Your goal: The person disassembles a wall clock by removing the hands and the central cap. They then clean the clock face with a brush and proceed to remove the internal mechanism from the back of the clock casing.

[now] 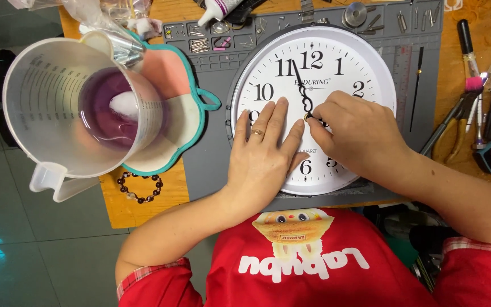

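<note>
The round white wall clock (336, 62) lay face up on a grey work mat (211, 165) on the desk, its bare dial open to the fingers. The left hand (262, 156) rested flat and open on the dial, apparently steadying it. The right hand (350, 133) was closed in a pinch at the centre hub, on the black hour hand (307, 104). A translucent measuring jug (58, 108) stood well to the left, clear of the work.

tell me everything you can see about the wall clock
The wall clock is round, with a white face, black numerals and a grey rim. It lies flat, face up, on a grey work mat. An ornate black hand points near eleven. The left hand rests flat on its lower left face; the right hand pinches at the centre hub.
</note>
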